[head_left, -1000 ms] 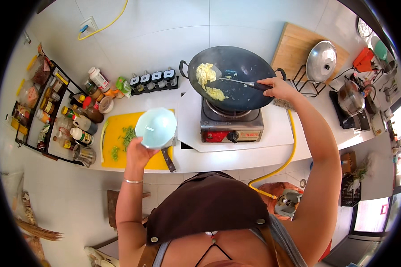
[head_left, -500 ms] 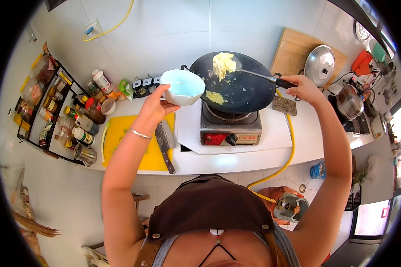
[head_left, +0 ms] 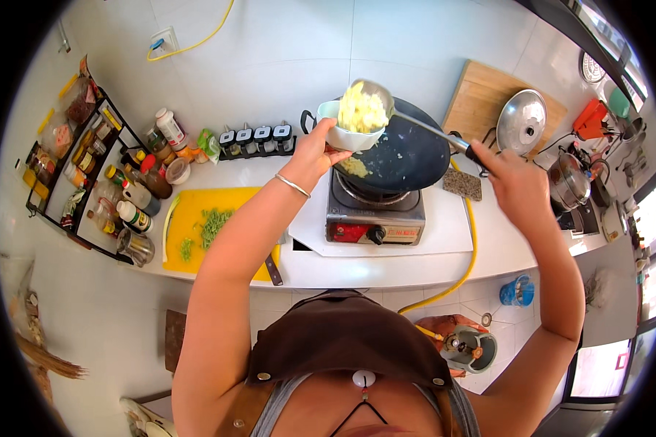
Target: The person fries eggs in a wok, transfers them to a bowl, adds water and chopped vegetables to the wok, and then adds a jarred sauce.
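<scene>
My left hand (head_left: 321,151) is closed round the side of a small pale angular bowl (head_left: 350,139), held up over the left part of a dark wok (head_left: 415,156). My right hand (head_left: 512,175) grips the black handle of a long metal wok spatula (head_left: 424,127). Its head is tilted over the bowl, and yellow scrambled egg (head_left: 362,109) lies heaped against the head and the bowl's opening. How much egg sits inside the bowl is hidden. Some egg bits (head_left: 354,167) remain on the wok's surface. The wok rests on a portable gas stove (head_left: 375,218).
At left, a yellow cutting board (head_left: 182,251) bears chopped greens (head_left: 215,226) and a knife (head_left: 272,269), partly behind my forearm. Bottles crowd a black rack (head_left: 80,233). A wooden board (head_left: 481,95) and lid (head_left: 522,120) lean behind. A yellow hose (head_left: 471,240) crosses the counter edge.
The spatula has lifted the egg from the wok and moved left to the bowl. The bowl has moved right, over the wok. Chopped greens on the board now show beside my left arm.
</scene>
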The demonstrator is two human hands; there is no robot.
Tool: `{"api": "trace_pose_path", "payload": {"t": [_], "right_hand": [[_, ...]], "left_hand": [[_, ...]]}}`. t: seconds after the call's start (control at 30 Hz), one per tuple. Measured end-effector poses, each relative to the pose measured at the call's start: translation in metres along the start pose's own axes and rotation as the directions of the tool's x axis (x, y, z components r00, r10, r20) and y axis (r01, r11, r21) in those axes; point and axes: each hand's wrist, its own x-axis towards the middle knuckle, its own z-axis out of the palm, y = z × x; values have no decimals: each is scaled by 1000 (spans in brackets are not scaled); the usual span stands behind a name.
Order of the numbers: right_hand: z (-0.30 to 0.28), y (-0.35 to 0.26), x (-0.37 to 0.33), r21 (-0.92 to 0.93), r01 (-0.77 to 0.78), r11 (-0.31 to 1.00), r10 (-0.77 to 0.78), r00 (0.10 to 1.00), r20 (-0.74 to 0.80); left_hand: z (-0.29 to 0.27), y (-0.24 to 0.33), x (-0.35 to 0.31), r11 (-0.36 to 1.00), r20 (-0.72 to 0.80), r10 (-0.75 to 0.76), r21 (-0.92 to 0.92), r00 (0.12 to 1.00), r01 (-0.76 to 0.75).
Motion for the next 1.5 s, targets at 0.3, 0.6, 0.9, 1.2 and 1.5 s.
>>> {"api": "trace_pose_path", "payload": {"t": [0.3, 0.6, 0.9, 1.2, 1.5], "right_hand": [[6, -10, -11, -295, 114, 949, -182, 959, -215], [35, 27, 10, 607, -376, 700, 291, 927, 238], [65, 94, 98, 232, -496, 837, 92, 545, 833], [136, 83, 150, 229, -609, 759, -9, 342, 940], [223, 62, 91, 605, -722, 337, -13, 639, 769]], "left_hand": [[-12, -1, -10, 997, 37, 4, -71, 999, -2], [-40, 9, -24, 986, 0, 24, -164, 1000, -24], [-120, 22, -59, 985, -90, 10, -172, 996, -26], [-181, 10, -101, 991, -132, 33, -122, 991, -49], [-186, 12, -107, 995, -164, 47, -81, 985, -61]]}}
